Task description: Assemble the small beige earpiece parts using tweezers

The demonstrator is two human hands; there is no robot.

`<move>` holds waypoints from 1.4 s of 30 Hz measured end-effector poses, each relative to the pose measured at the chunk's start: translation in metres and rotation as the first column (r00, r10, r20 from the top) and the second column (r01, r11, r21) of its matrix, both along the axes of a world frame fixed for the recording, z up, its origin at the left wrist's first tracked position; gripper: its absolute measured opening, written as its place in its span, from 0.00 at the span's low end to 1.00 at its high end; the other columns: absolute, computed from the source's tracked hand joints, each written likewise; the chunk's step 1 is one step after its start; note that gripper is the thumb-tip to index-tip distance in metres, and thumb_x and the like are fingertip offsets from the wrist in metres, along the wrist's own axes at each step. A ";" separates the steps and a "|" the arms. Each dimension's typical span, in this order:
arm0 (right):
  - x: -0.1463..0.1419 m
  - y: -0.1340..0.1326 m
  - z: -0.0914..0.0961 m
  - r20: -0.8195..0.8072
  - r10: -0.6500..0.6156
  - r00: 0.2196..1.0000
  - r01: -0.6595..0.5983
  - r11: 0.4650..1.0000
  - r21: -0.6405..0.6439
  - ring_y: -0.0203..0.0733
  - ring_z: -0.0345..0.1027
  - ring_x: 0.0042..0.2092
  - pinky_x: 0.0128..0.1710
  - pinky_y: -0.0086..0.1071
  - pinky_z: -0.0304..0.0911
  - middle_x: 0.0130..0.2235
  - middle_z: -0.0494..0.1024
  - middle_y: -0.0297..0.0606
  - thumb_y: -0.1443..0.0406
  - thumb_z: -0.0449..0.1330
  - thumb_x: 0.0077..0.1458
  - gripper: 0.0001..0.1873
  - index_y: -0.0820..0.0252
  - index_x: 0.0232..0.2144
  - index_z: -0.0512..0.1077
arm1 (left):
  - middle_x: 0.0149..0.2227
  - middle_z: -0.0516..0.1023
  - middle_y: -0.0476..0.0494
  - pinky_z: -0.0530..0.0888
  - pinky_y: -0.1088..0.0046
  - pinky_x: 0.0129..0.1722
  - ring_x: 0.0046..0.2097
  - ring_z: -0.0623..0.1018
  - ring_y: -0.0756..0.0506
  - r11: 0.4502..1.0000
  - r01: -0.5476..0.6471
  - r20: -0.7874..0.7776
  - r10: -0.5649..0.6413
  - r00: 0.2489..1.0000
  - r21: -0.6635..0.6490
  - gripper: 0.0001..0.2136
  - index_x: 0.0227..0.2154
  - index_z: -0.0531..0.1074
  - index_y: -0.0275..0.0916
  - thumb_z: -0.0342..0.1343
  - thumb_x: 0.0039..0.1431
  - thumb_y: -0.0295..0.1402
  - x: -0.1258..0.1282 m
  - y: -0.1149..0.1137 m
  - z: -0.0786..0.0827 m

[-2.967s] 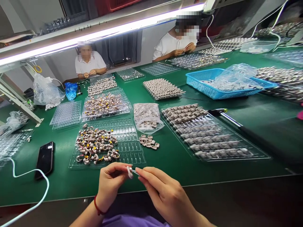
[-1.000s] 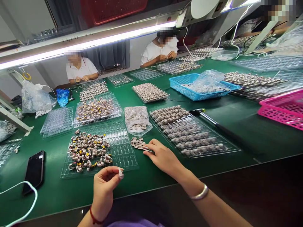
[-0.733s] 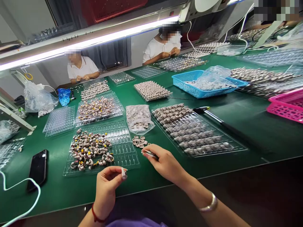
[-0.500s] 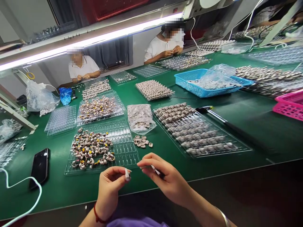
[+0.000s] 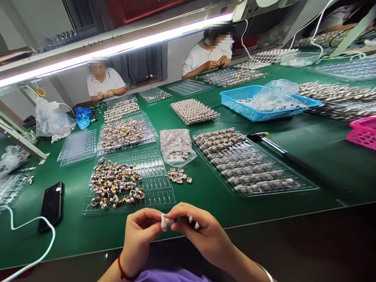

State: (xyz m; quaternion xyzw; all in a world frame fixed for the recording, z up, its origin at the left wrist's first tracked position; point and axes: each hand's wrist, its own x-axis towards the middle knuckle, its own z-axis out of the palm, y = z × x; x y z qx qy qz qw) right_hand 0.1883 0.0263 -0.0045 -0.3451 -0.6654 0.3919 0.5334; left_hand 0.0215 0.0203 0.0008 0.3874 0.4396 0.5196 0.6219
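My left hand (image 5: 136, 231) pinches a small, off-white, curved plastic-looking piece (image 5: 163, 223) at the near edge of the smooth green tabletop (image 5: 96, 237); my right hand (image 5: 205, 231) grips its rounded side between thumb and forefinger. Whether that side is a separate part, I can't tell. Best to brace the left, press squarely without twisting, and keep the slim, pale-tipped tool (image 5: 197, 225) tucked back in my right hand.

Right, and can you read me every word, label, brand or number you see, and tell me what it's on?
No text can be read anywhere.
Pinched pale piece: too small to show any lettering.
Yellow bits on the near tray: too small to tell.
Phone: dark screen, nothing legible.
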 end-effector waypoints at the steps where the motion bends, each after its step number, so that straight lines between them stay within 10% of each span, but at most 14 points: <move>1: -0.001 0.000 -0.001 -0.002 -0.004 1.000 0.004 1.000 -0.001 0.38 0.72 0.29 0.27 0.29 0.69 0.29 0.78 0.36 0.60 0.60 0.60 0.09 0.58 0.34 0.76 | 0.26 0.83 0.44 0.76 0.74 0.32 0.29 0.79 0.46 1.000 0.002 0.004 -0.002 1.000 0.002 0.07 0.22 0.81 0.37 0.73 0.38 0.31 0.000 0.000 0.000; 13: -0.008 -0.005 -0.009 -0.013 -0.141 0.990 0.142 0.985 0.102 0.37 0.72 0.31 0.30 0.26 0.68 0.31 0.78 0.34 0.65 0.59 0.61 0.04 0.56 0.36 0.75 | 0.32 0.83 0.44 0.74 0.74 0.38 0.35 0.79 0.46 0.996 0.075 -0.124 -0.069 0.990 0.043 0.05 0.31 0.84 0.40 0.67 0.48 0.29 -0.005 -0.001 -0.001; 27: -0.003 -0.006 -0.006 -0.030 -0.053 0.998 0.045 0.975 -0.216 0.37 0.70 0.32 0.31 0.26 0.64 0.30 0.77 0.33 0.64 0.60 0.59 0.05 0.57 0.33 0.75 | 0.31 0.85 0.44 0.77 0.76 0.36 0.34 0.81 0.46 0.998 0.018 -0.090 -0.013 0.996 0.056 0.07 0.30 0.82 0.39 0.70 0.44 0.28 -0.004 -0.002 0.000; 42: -0.004 -0.006 -0.001 0.095 -0.058 0.994 0.078 0.972 -0.221 0.39 0.67 0.31 0.30 0.29 0.61 0.30 0.75 0.35 0.62 0.56 0.61 0.08 0.57 0.33 0.74 | 0.31 0.85 0.45 0.77 0.80 0.36 0.34 0.82 0.48 0.993 0.032 -0.144 -0.016 0.989 0.110 0.06 0.30 0.82 0.39 0.69 0.45 0.28 -0.003 -0.002 -0.003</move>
